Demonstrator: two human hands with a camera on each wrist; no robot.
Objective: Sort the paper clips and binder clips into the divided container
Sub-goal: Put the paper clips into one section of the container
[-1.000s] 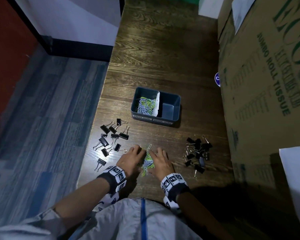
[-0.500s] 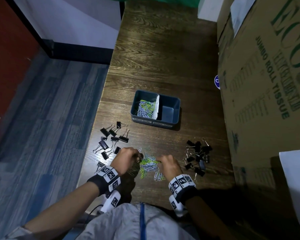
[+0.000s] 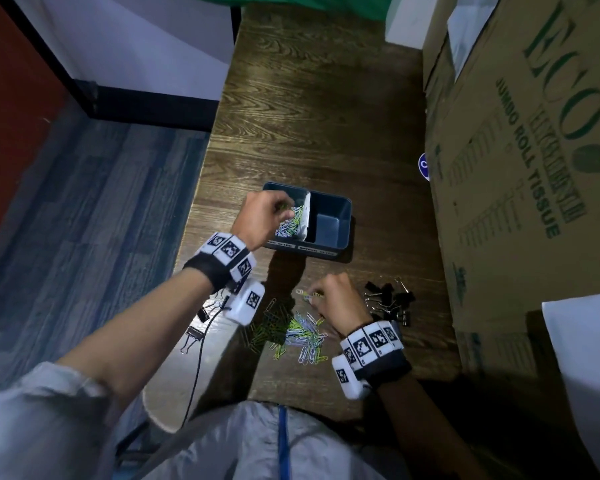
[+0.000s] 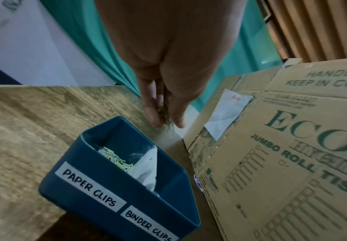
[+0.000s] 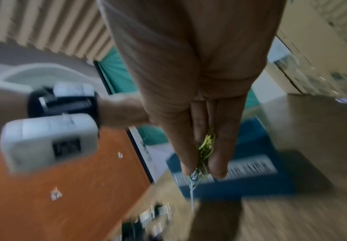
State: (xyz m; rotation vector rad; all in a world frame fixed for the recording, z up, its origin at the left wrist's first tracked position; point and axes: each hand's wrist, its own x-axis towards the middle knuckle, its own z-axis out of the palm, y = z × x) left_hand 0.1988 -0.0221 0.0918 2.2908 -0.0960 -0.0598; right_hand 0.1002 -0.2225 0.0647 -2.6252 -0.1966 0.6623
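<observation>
Green and white paper clips [image 3: 300,332] have left the worktop [image 3: 326,109] in both grips: your left hand [image 3: 262,216] now pinches a bunch over the container's [image 3: 340,202] paper-clip side at 12 o'clock, your right hand [image 3: 338,299] clamped on more, so another load is nearly sorted.

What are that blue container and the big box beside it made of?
The blue container looks like moulded plastic: smooth satin walls, rounded corners. Its white divider seems paper or thin card. The big box is brown corrugated cardboard, matte and printed in green.

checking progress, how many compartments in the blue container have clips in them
1. The left compartment, labelled paper clips, holds a pile of paper clips; the right compartment of the container looks bare, though its near corner is hidden.
</observation>
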